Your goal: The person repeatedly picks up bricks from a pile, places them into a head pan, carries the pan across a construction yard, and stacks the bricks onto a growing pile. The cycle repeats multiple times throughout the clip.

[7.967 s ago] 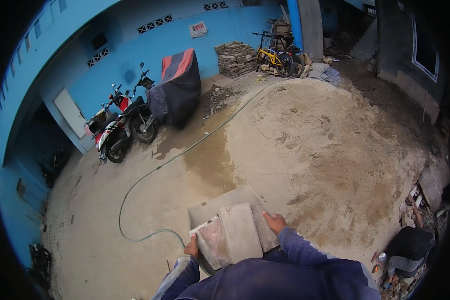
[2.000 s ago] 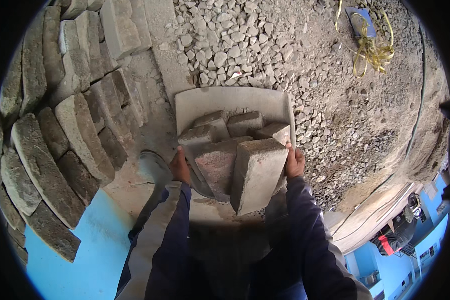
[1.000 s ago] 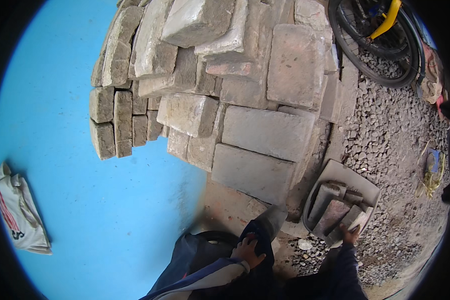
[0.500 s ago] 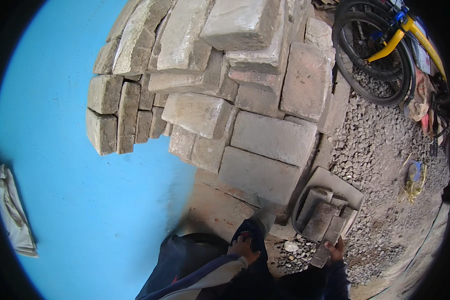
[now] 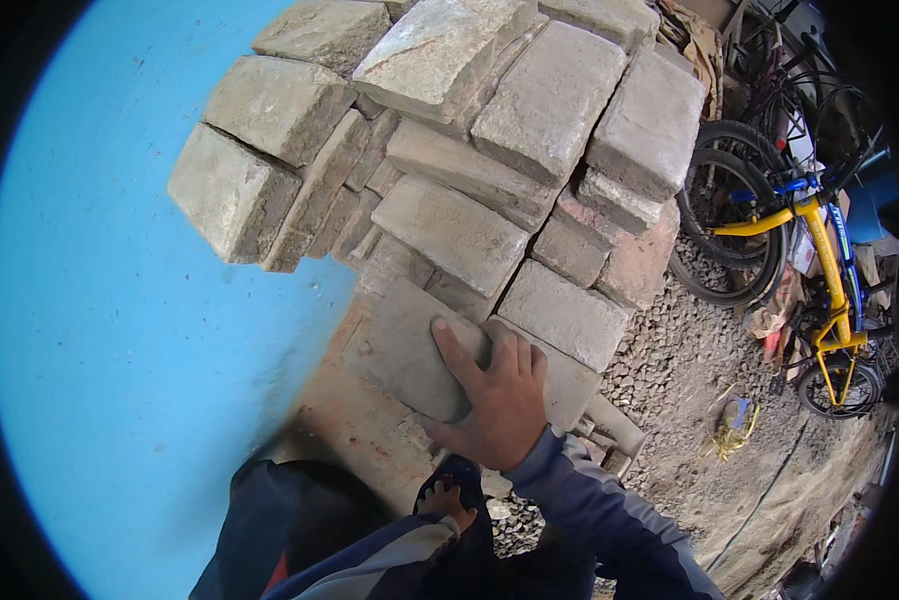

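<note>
My right hand (image 5: 498, 395) reaches over the near end of a stack of grey bricks (image 5: 555, 95). It is closed on a flat grey brick (image 5: 395, 345), with a finger lying along the top and the thumb at the near edge. That brick sits at the stack's near left corner; whether it fully rests there I cannot tell. My left hand (image 5: 448, 503) lies on my dark-trousered leg (image 5: 470, 480), fingers spread and holding nothing. A grey tub (image 5: 620, 425) with bricks in it is partly hidden behind my right forearm.
A bright blue wall (image 5: 120, 330) rises close on the left. Grey gravel (image 5: 670, 370) covers the ground to the right. Beyond the stack stands a yellow bicycle (image 5: 820, 250) among clutter. A blue and straw-coloured scrap (image 5: 736, 425) lies on the ground.
My right hand has moved from the tub up to the stack, carrying a brick. My left hand stays on my leg. The view has shifted, showing more of the bicycle.
</note>
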